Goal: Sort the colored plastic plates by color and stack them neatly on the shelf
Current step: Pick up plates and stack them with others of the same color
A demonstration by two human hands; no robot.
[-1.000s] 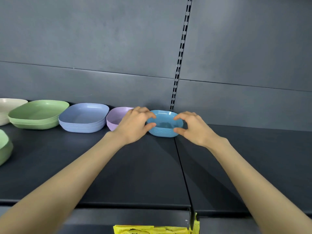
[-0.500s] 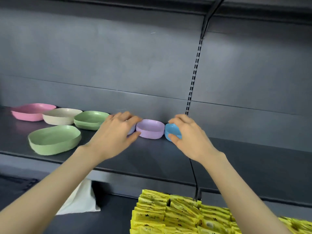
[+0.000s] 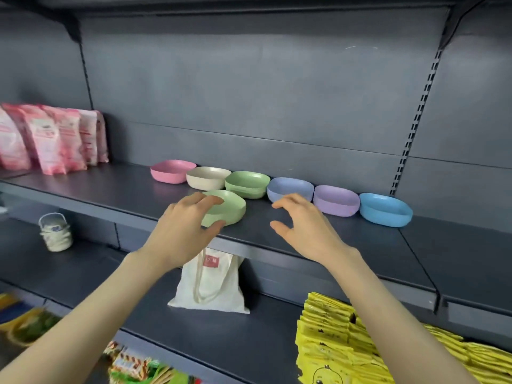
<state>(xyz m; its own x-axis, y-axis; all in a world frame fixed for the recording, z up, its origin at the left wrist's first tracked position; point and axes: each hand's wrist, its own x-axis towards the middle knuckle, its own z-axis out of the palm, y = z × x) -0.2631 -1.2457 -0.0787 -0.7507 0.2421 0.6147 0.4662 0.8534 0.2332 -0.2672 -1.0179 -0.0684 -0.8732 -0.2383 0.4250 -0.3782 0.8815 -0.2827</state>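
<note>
Both hands open: left (image 3: 185, 231) now at loose green plate (image 3: 231, 210), right (image 3: 307, 234) off blue plates (image 3: 385, 210).

Pink packets (image 3: 50, 139) stand upright in a row at the far left, against the grey back panel (image 3: 249, 106). On the lower shelf (image 3: 83, 273) lie a white tote bag (image 3: 210, 284) with a red label (image 3: 211, 262) and, well to its left, a small white pouch (image 3: 55, 231). Yellow packets (image 3: 346, 347) are stacked at the lower right; blurred snack packets (image 3: 133, 367) show at the bottom.

Even, soft overhead light — faint shadows, blurred corners, wide-angle bowing.
</note>
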